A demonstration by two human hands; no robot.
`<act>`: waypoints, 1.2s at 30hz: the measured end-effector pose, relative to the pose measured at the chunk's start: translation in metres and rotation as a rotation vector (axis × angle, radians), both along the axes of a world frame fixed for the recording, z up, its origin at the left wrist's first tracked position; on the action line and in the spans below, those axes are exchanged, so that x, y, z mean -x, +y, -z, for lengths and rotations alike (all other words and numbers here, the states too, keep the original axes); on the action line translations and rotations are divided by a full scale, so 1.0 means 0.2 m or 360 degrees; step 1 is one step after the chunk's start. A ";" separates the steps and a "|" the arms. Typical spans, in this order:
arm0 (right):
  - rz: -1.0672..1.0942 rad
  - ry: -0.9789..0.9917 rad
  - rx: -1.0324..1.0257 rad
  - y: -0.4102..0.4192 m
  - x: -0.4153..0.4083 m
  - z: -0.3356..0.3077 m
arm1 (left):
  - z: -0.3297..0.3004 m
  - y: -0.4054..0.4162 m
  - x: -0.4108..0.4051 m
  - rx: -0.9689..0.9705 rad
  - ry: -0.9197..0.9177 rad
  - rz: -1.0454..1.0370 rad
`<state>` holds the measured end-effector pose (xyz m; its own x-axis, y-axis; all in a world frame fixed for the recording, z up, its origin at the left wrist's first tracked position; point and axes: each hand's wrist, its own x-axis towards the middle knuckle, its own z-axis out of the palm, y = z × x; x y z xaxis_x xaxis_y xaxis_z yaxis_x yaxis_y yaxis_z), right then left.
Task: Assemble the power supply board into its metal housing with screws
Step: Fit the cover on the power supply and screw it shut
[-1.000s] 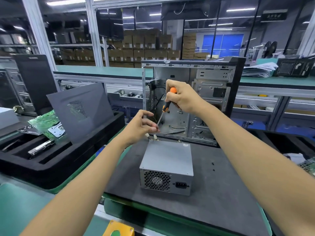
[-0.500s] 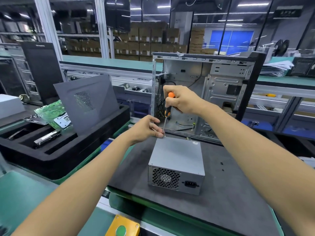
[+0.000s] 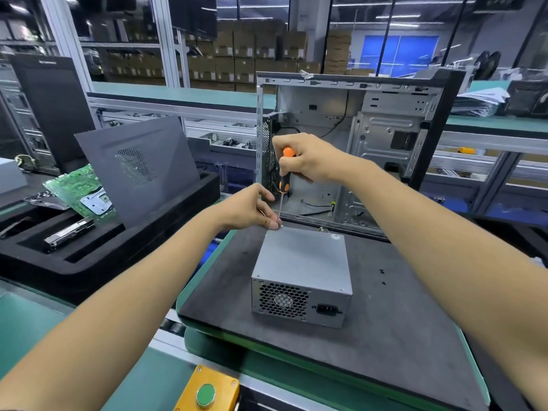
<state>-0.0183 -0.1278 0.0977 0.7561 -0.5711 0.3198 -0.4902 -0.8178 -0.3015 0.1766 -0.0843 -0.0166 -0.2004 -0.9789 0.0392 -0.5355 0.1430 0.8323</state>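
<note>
A grey metal power supply box with a fan grille and a power socket on its near face sits on a dark mat. My right hand grips an orange-and-black screwdriver, held nearly upright, its tip at the box's far left top corner. My left hand pinches a small screw at that tip; the screw itself is barely visible. Behind the box stands an open computer case.
A black foam tray on the left holds a green circuit board, a drive and a leaning grey side panel. A few small black screws lie on the mat right of the box. A yellow button box sits at the near edge.
Both hands came down and toward the box together; the screwdriver swung from slanted to nearly upright and its tip now meets the box's far left top corner.
</note>
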 end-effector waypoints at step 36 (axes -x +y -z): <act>-0.0133 0.0341 0.0106 0.03 -0.11 -0.10 | 0.06 0.09 0.05 0.0365 -0.0010 -0.0071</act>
